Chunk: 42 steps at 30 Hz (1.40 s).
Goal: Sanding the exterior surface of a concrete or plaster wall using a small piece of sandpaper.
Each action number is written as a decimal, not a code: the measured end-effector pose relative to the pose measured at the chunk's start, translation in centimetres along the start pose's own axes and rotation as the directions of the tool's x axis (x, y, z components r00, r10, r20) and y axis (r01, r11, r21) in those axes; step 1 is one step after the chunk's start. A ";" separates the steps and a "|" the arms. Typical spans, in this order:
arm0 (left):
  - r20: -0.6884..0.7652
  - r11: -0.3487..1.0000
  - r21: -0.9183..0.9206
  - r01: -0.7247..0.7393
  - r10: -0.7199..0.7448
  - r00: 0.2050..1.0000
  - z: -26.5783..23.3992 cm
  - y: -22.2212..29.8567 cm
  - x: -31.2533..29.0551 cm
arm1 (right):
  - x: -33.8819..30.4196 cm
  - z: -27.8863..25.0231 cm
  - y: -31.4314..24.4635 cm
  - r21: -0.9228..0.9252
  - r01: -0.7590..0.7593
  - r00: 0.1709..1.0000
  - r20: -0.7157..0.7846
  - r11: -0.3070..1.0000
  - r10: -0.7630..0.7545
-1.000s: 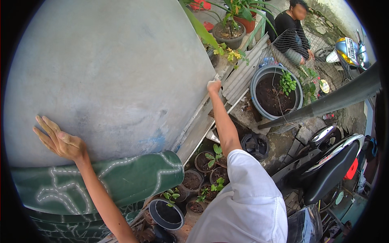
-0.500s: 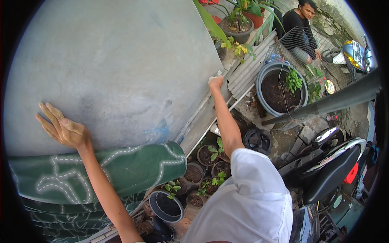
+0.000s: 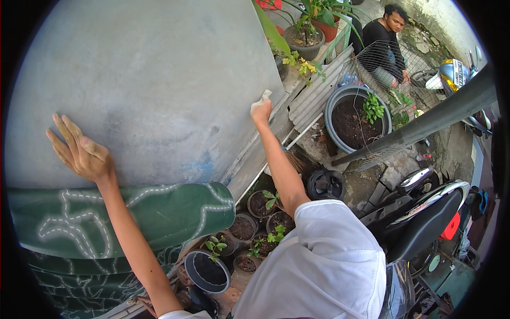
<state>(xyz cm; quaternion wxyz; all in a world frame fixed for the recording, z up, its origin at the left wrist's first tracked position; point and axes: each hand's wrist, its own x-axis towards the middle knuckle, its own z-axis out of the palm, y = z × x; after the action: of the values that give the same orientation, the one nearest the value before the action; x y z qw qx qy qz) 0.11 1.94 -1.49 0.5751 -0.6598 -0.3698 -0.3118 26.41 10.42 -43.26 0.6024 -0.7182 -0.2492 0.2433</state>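
A broad grey surface (image 3: 159,64), smooth with darker smudges and a blue stain, fills the left and upper part of the view. My left hand (image 3: 85,151) lies against it with fingers stretched out, dusty, and holds nothing. Near the right edge of that surface, my right hand (image 3: 261,112) is closed around a small pale folded piece (image 3: 266,95), whose material I cannot make out. Its end sticks out above the fist. Below my left hand runs a rolled green sheet (image 3: 159,215) with white dashed lines; my left forearm crosses over it.
Potted plants (image 3: 305,41) stand beyond the surface's right edge, and several small pots (image 3: 243,228) sit below. A large round planter (image 3: 332,119), a slanting dark pole (image 3: 425,130) and a parked motorbike (image 3: 430,223) are at right. A person (image 3: 383,45) sits behind wire mesh.
My right hand has moved left, off the edge and farther onto the grey surface, with the pale piece. My left hand stays spread in nearly the same place. The whole view has shifted slightly.
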 end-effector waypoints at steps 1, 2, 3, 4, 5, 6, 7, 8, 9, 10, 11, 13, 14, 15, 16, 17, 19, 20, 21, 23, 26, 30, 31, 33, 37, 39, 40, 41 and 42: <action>-0.018 1.000 -0.009 0.008 -0.008 1.000 0.2 0.2 0.4 | 0.4 -0.3 -0.4 0.044 -0.037 0.999 0.014 0.998 0.036; -0.025 1.000 -0.003 0.014 -0.014 1.000 0.1 0.3 0.4 | 0.7 -0.5 -0.9 0.087 -0.074 0.997 0.032 0.993 0.072; -0.018 1.000 -0.019 0.023 -0.023 1.000 0.1 0.5 0.1 | 0.9 -0.5 -1.5 0.130 -0.112 0.993 0.053 0.985 0.106; -0.012 0.999 -0.033 0.030 -0.031 0.999 0.2 0.6 0.0 | 0.5 -0.4 -1.8 0.135 -0.104 0.994 0.056 0.985 0.097; -0.017 0.999 -0.025 0.033 -0.034 0.999 0.3 0.6 0.2 | -0.4 -0.2 -2.0 0.130 -0.017 1.000 0.000 0.991 0.017; -0.030 0.999 -0.030 0.031 -0.031 0.999 0.5 0.7 0.4 | -0.9 0.0 -2.3 0.120 0.070 0.996 -0.055 0.990 -0.064; -0.031 0.999 -0.039 0.026 -0.028 0.999 0.5 0.6 0.2 | -1.4 -0.1 -2.4 0.116 0.068 0.997 -0.049 0.991 -0.062; -0.023 0.999 -0.036 0.028 -0.029 0.999 0.3 0.4 0.0 | -1.5 -0.3 -2.6 0.112 0.106 0.994 -0.026 0.988 -0.104; -0.013 0.999 -0.018 0.039 -0.039 0.999 0.2 0.1 -0.3 | -1.6 -0.3 -2.8 0.108 0.145 0.989 -0.003 0.984 -0.145; -0.012 0.999 -0.008 0.053 -0.053 0.999 0.2 0.1 -0.3 | -0.9 -0.4 -2.8 0.101 0.149 0.989 -0.006 0.984 -0.149; -0.015 0.998 -0.004 0.062 -0.063 0.998 0.2 0.3 0.0 | 0.3 -0.2 -3.0 0.054 0.081 0.996 0.018 0.995 -0.082; -0.001 0.998 -0.009 0.057 -0.057 0.998 0.1 0.3 0.4 | 0.8 0.0 -3.0 0.005 0.025 0.999 0.042 1.000 -0.025; -0.006 0.998 -0.003 0.065 -0.065 0.998 0.0 0.2 0.2 | 0.5 0.1 -2.8 -0.004 0.075 0.996 0.048 0.997 -0.074; 0.003 0.998 -0.015 0.059 -0.059 0.998 0.0 0.2 -0.1 | 0.1 0.1 -2.7 -0.012 0.123 0.991 0.054 0.992 -0.122; 0.005 0.998 -0.028 0.049 -0.049 0.999 0.2 0.2 0.1 | 0.0 0.6 -3.1 -0.004 0.134 0.990 0.050 0.991 -0.133; -0.001 0.998 -0.034 0.049 -0.049 0.999 0.3 0.3 0.2 | -0.9 1.0 -3.0 0.031 0.177 0.984 -0.027 0.984 -0.176; 0.014 0.999 -0.034 0.036 -0.036 0.999 -0.1 0.3 0.5 | -0.8 0.7 -2.4 0.057 0.205 0.974 -0.112 0.977 -0.198; 0.011 0.998 -0.050 0.028 -0.027 1.000 -0.3 0.4 0.4 | 1.2 0.3 -2.4 0.031 0.100 0.994 -0.054 0.994 -0.099; 0.012 0.998 -0.051 0.037 -0.036 0.999 -0.2 0.5 0.3 | 2.5 0.3 -2.7 0.010 0.000 1.000 0.003 1.000 0.000; 0.013 0.999 -0.038 0.034 -0.034 0.999 -0.2 0.1 -0.1 | 0.9 0.8 -2.9 0.032 0.045 0.997 -0.058 0.998 -0.043; 0.024 0.999 -0.029 0.024 -0.024 0.999 0.0 0.6 0.0 | 2.3 0.6 -1.9 0.043 0.081 0.987 -0.144 0.996 -0.075; 0.010 0.999 -0.032 0.029 -0.028 1.000 -0.3 0.0 -0.1 | 6.4 -0.6 -1.0 0.091 -0.181 0.983 0.025 0.979 0.180; 0.006 0.999 -0.014 0.031 -0.031 1.000 -0.1 0.0 -0.1 | 5.8 -0.1 -0.9 0.093 -0.178 0.984 0.023 0.980 0.177; 0.007 1.000 -0.008 0.026 -0.026 1.000 0.4 0.4 0.0 | 3.6 1.1 0.2 -0.025 0.031 0.997 -0.075 0.999 -0.033; 0.003 1.000 0.012 0.007 -0.007 1.000 0.4 0.8 0.7 | 4.9 1.1 1.9 0.015 0.050 0.989 -0.139 0.999 -0.048; 0.007 1.000 0.004 0.001 -0.001 1.000 0.0 0.6 0.4 | 7.2 0.7 2.2 0.015 -0.143 0.987 -0.076 0.990 0.143; 0.000 1.000 0.017 0.001 -0.001 1.000 0.0 0.2 0.4 | 6.8 1.3 2.0 0.024 -0.135 0.988 -0.073 0.991 0.136; -0.006 1.000 0.023 0.004 -0.003 1.000 0.3 0.0 0.0 | 5.4 1.7 2.4 -0.001 -0.076 0.996 -0.056 0.997 0.076; 0.011 0.999 0.038 -0.004 0.004 1.000 0.2 -0.5 -0.7 | 3.3 2.2 2.8 -0.027 -0.020 0.999 -0.029 0.999 0.019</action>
<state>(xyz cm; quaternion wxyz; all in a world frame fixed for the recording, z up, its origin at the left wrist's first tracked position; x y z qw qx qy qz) -0.68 2.05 -1.79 0.5861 -0.6511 -0.3775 -0.3000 27.70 13.78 -46.53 0.5938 -0.7321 -0.2367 0.2354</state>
